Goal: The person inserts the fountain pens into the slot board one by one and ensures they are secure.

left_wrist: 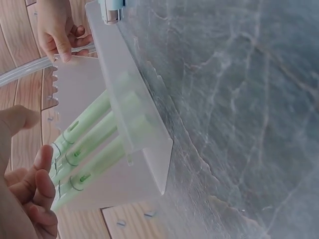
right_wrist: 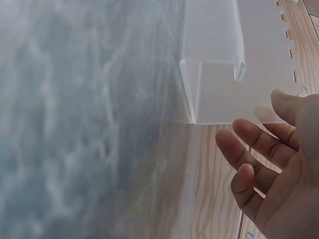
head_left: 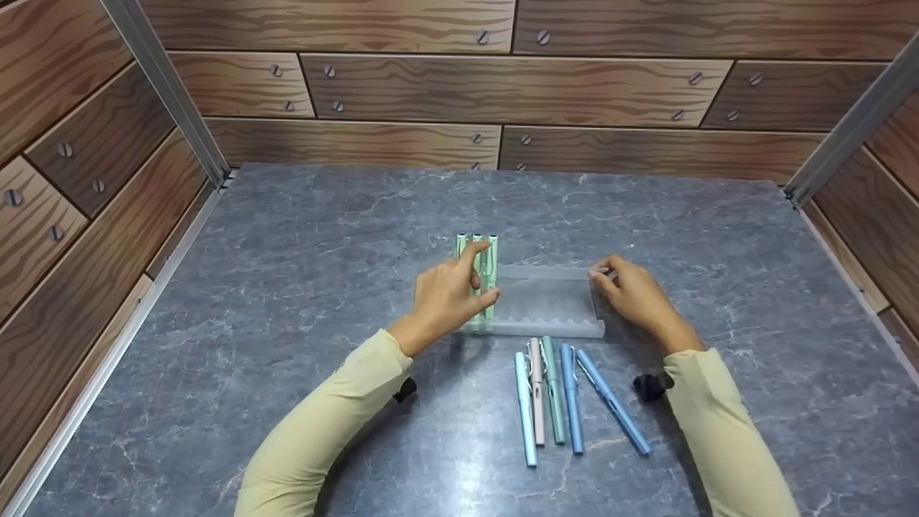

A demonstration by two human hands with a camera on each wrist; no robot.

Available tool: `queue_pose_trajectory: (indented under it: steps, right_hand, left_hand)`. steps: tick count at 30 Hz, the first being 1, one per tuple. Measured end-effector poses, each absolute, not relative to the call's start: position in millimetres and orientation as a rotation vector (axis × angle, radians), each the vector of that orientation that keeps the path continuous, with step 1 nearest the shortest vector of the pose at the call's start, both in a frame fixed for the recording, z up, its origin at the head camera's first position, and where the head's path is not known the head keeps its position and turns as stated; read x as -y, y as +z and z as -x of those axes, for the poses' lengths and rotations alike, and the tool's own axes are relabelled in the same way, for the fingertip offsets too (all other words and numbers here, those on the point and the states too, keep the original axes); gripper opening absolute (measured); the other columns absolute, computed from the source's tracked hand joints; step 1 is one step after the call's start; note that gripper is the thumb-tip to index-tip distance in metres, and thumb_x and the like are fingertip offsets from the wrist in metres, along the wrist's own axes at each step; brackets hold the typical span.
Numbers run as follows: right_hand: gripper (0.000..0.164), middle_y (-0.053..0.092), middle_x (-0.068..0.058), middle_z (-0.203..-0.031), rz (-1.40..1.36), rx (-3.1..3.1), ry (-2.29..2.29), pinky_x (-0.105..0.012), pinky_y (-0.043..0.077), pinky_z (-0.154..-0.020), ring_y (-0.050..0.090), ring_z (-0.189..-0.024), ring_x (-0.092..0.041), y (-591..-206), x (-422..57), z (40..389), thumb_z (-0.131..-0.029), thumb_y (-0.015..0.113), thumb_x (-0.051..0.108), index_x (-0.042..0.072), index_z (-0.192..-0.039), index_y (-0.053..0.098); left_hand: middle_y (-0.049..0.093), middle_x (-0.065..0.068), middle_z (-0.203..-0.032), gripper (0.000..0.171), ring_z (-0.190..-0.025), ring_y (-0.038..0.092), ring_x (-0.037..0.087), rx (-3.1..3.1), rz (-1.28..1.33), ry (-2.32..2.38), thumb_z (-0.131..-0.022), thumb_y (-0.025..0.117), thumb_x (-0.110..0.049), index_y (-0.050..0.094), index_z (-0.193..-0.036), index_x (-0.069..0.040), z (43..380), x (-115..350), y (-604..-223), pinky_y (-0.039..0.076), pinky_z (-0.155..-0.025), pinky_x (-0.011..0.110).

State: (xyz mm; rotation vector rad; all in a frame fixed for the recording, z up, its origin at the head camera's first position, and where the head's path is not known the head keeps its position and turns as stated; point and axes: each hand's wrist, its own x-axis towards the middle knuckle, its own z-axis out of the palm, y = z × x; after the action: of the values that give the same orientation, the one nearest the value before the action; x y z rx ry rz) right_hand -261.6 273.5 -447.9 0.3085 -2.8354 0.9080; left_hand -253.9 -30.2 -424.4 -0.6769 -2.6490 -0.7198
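Observation:
A translucent pen stand (head_left: 549,296) with notched edges is on the table, three light green pens (left_wrist: 92,137) side by side at its left end. My left hand (head_left: 451,286) is over these pens, index finger reaching towards their tops and thumb spread away, gripping none of them. At the stand's far right corner, my right hand (head_left: 635,293) pinches the edge between thumb and index finger. In the right wrist view, the index fingertip shows faintly through the panel (right_wrist: 224,94), while the other fingers are loosely bent below it.
In front of the stand lie several pens: a light blue one (head_left: 525,409), a greyish-pink one (head_left: 538,402), a teal one (head_left: 553,395) and two blue ones, the rightmost blue pen (head_left: 614,403) slanting. Wood-patterned walls (head_left: 502,90) enclose the marbled grey table (head_left: 323,237).

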Motion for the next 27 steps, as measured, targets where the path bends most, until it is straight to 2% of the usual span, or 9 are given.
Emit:
queue_pose_trajectory:
  steps: [6, 13, 18, 27]
  right_hand:
    - [0.035, 0.068, -0.022, -0.096, -0.346, 2.784, 0.937, -0.047, 0.049, -0.077, 0.065, -0.083, -0.033, -449.3, -273.4, 260.6, -0.099, 0.052, 0.034, 0.0, -0.102, 0.06]
    - [0.024, 0.068, -0.024, -0.1, -0.306, 2.835, 0.923, -0.051, 0.049, -0.082, 0.065, -0.089, -0.037, -448.6, -272.5, 261.8, -0.099, 0.053, 0.02, -0.003, -0.105, 0.06]
    - [0.024, 0.068, -0.023, -0.101, -0.299, 2.869, 0.93, -0.049, 0.049, -0.082, 0.065, -0.089, -0.035, -447.5, -272.9, 262.5, -0.1, 0.052, 0.02, -0.002, -0.106, 0.06]
    - [0.023, 0.067, -0.024, -0.101, -0.306, 2.858, 0.948, -0.051, 0.049, -0.084, 0.065, -0.091, -0.037, -449.2, -274.1, 264.2, -0.099, 0.052, 0.017, -0.003, -0.106, 0.059]
  left_hand:
    - [0.065, -0.007, -0.075, 0.068, -0.055, 0.05, 0.008, 2.67, 0.712, -0.721, -0.08, 0.073, -0.048, 0.048, -0.136, -0.02, 249.0, 32.4, -424.6, 0.03, -0.044, 0.02]
    - [0.066, -0.006, -0.083, 0.072, -0.064, 0.053, 0.009, 2.71, 0.765, -0.783, -0.078, 0.071, -0.054, 0.048, -0.136, -0.018, 240.4, 33.2, -424.7, 0.036, -0.048, 0.019]
    - [0.068, -0.004, -0.085, 0.075, -0.062, 0.05, 0.007, 2.741, 0.842, -0.825, -0.079, 0.067, -0.059, 0.047, -0.137, -0.017, 232.9, 31.4, -425.2, 0.036, -0.048, 0.018]
    - [0.069, -0.002, -0.087, 0.077, -0.062, 0.051, 0.007, 2.82, 0.941, -0.82, -0.077, 0.07, -0.059, 0.047, -0.138, -0.017, 216.7, 22.8, -425.8, 0.038, -0.049, 0.018]
